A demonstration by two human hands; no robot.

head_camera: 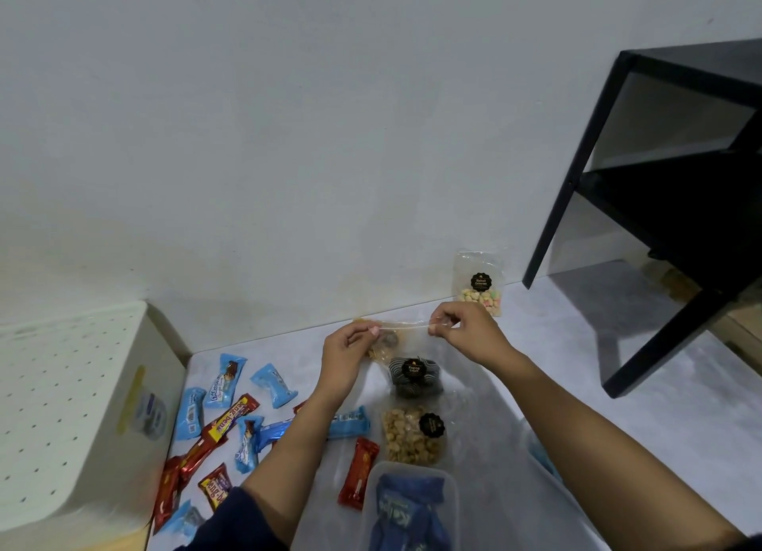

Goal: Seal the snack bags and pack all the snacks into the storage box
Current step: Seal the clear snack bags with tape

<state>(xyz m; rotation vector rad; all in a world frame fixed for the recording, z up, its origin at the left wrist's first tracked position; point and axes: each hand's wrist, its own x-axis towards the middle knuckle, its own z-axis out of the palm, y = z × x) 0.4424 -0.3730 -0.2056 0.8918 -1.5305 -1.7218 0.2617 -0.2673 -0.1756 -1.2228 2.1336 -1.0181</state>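
Both hands hold one clear snack bag (386, 341) by its top edge, lifted a little above the table. My left hand (349, 354) pinches the left end of the strip, my right hand (462, 332) the right end. Below it lie a bag of dark cookies (415, 378) and a bag of pale round snacks (412, 434). A bag of pastel sweets (480, 284) leans upright against the wall. A clear storage box (412, 505) at the near edge holds blue packets. Blue wrapped snacks (231, 379) and red bars (359, 472) are scattered to the left.
A white perforated box (70, 410) stands at the left edge of the table. A black metal shelf frame (659, 204) occupies the right. The white wall runs close behind the grey table (577, 406).
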